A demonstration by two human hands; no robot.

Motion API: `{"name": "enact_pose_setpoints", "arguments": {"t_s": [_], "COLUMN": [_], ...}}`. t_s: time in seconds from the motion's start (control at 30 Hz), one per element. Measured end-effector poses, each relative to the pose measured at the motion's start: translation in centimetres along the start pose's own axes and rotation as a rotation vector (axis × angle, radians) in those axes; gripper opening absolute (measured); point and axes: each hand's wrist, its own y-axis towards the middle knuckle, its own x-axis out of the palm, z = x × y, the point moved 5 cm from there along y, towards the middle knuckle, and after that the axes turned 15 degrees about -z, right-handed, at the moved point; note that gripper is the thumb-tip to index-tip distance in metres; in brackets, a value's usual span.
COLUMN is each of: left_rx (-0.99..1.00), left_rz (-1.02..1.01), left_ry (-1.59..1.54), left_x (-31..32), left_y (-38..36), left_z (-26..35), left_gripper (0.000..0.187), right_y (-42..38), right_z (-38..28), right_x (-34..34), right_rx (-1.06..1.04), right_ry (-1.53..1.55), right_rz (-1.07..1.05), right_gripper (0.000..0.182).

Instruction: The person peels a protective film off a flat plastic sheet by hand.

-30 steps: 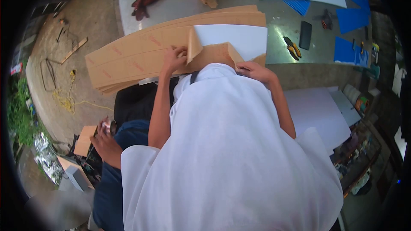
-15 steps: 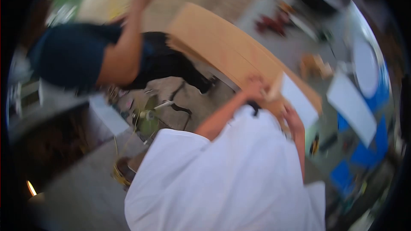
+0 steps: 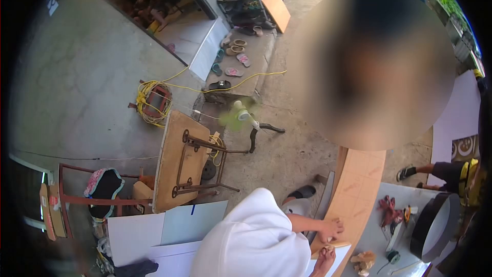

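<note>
- The long brown-papered board (image 3: 356, 190) lies along the bench (image 3: 376, 236) edge.
- The left hand (image 3: 330, 228) rests flat on it, fingers spread.
- The right hand (image 3: 325, 257) pinches a peeled paper corner (image 3: 333, 246).

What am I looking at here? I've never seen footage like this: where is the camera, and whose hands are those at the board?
There is no machine here. One camera sits on a person's head and looks down through a wide, rounded lens, so the white clothing at the bottom is their own. Their left hand lies flat on a long brown-papered board, which rests on a grey table. Their right hand is at a lifted corner of the paper; it is too small to tell whether it grips it. On the table lie a red tool, crumpled paper scraps and a black round hoop. Another person stands beyond the board.
</note>
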Motion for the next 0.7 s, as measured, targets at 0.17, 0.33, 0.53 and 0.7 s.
{"name": "enact_pose_setpoints", "arguments": {"t_s": [0.17, 0.33, 0.53, 0.7], "left_rx": [0.081, 0.078, 0.009, 0.057], "left_rz": [-0.008, 0.026, -0.053, 0.326], "left_ry": [0.048, 0.112, 0.114, 0.069], "left_x": [1.0, 1.3, 1.3, 8.1], "left_y": [0.0, -0.1, 0.1, 2.0], "left_z": [-0.4, -0.1, -1.3, -5.1], "left_gripper": [0.037, 0.050, 0.049, 0.046], "right_y": [0.9, 3.2, 5.9, 6.0], "right_z": [-0.2, -0.5, -1.4, -2.5], "right_x": [0.4, 1.8, 4.0, 5.5], "right_rx": [0.080, 0.043, -0.016, -0.102], "right_ry": [0.032, 0.021, 0.008, 0.013], "right_rz": [0.187, 0.156, 0.126, 0.150], "right_gripper": [0.032, 0.025, 0.019, 0.016]}}
